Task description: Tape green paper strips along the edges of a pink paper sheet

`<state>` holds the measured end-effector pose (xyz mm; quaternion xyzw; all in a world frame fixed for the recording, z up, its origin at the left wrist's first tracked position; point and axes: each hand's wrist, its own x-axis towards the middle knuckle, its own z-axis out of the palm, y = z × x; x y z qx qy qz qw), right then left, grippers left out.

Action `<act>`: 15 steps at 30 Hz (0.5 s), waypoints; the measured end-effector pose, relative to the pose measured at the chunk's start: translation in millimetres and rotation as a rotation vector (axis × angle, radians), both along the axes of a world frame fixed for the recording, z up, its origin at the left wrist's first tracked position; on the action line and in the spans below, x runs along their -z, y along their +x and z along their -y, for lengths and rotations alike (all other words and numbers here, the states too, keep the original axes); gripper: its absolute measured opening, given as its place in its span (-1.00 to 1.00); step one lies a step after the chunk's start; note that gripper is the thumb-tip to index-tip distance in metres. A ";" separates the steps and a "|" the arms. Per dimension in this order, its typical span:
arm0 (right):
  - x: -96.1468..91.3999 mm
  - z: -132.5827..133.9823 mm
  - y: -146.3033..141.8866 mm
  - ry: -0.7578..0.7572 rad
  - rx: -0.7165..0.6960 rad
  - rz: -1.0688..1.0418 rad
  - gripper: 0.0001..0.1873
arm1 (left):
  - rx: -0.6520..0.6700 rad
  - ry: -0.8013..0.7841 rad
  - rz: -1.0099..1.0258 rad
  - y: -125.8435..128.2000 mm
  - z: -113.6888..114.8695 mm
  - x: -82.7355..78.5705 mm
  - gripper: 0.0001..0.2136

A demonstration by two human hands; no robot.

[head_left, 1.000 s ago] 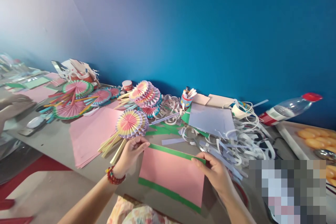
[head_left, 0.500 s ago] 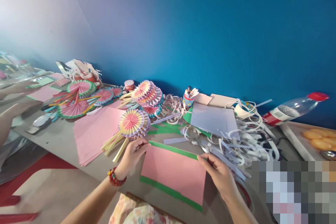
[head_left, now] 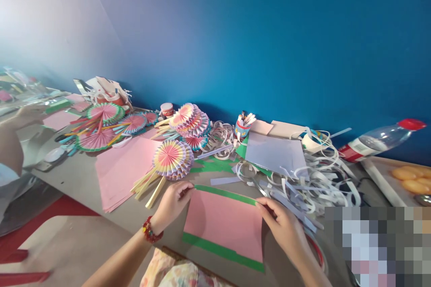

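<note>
Head view: left hand (head_left: 174,202) and right hand (head_left: 283,226) each pinch a far corner of the green-bordered pink paper (head_left: 224,219) over the worktop (head_left: 81,177), apparently positioning it; the next move calls for even grips.

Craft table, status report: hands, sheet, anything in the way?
Left hand, right hand pinching far corners of pink sheet. Green strips along near and far edges. Pleated fan just beyond left hand; lilac strip past sheet.

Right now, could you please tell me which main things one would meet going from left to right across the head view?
Another person's arm, the stacked pink paper, the left hand, the green-edged pink sheet, the right hand, the red-capped bottle.
</note>
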<state>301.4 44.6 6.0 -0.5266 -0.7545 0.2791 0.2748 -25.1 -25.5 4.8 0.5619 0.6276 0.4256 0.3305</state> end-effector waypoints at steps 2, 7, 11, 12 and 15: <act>2.7 -0.2 2.0 -0.005 -0.014 0.007 -0.66 | 0.007 -0.004 0.003 0.4 -0.2 0.9 -0.79; 4.8 -0.8 3.8 -0.017 -0.020 0.007 -0.67 | 0.031 -0.028 0.061 0.0 -2.0 4.6 -0.77; 3.9 -2.6 5.0 -0.038 -0.014 0.000 -0.66 | 0.045 -0.060 0.112 -1.9 -4.6 6.5 -0.79; 3.8 -3.4 5.5 -0.051 -0.017 -0.010 -0.66 | 0.042 -0.068 0.125 -2.2 -5.1 6.1 -0.78; 3.7 -5.8 6.0 -0.099 -0.033 -0.050 -0.65 | 0.031 -0.090 0.165 -1.7 -5.2 2.0 -0.76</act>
